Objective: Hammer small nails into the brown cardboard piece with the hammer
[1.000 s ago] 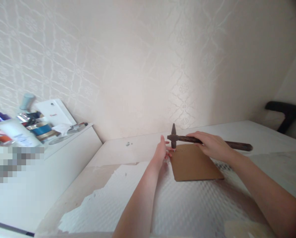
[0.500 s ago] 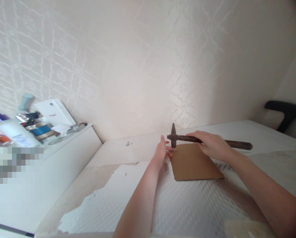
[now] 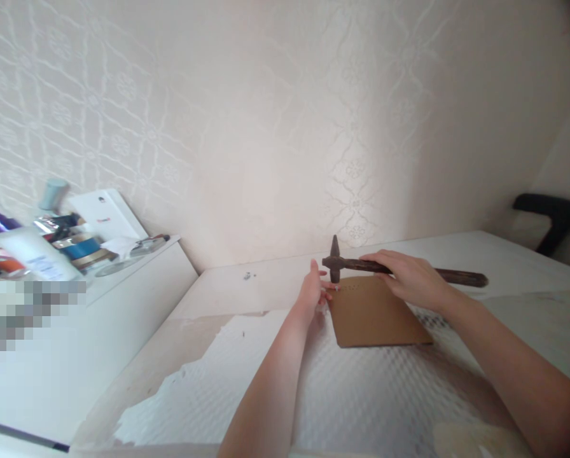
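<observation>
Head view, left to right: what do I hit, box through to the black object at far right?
White box → small bits on the table → left hand → hammer head → right hand → black object.

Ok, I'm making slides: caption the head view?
Right hand holding a hammer, left hand at the far left corner of a brown board.

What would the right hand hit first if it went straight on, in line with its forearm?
The right hand would probably meet the patterned wall first, carrying its hammer along, though depth is hard to judge.
</observation>
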A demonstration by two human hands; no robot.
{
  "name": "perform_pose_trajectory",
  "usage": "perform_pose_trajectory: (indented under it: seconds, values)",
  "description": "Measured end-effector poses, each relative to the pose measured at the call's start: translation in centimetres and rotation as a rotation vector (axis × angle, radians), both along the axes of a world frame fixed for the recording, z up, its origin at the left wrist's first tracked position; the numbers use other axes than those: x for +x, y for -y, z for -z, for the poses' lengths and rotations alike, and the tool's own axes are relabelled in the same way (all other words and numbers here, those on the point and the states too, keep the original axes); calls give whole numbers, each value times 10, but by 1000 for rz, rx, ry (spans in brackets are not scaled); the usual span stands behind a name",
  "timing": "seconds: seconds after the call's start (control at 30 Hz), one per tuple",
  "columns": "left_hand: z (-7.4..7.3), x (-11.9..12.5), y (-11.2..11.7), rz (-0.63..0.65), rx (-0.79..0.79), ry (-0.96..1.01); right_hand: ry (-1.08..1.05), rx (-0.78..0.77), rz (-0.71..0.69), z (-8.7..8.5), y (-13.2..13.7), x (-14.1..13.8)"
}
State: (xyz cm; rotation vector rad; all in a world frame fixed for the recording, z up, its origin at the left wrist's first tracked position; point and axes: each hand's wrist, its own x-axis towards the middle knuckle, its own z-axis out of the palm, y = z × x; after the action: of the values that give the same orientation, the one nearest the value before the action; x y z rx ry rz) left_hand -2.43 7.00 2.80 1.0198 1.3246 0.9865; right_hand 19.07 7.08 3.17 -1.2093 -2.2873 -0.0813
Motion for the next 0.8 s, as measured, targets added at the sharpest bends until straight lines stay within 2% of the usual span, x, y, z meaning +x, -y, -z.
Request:
perform_pose_trajectory:
  seconds: [0.8]
  values:
    - [3,-1,-3,3,14,-9,-4,10,-3,-3,2,0]
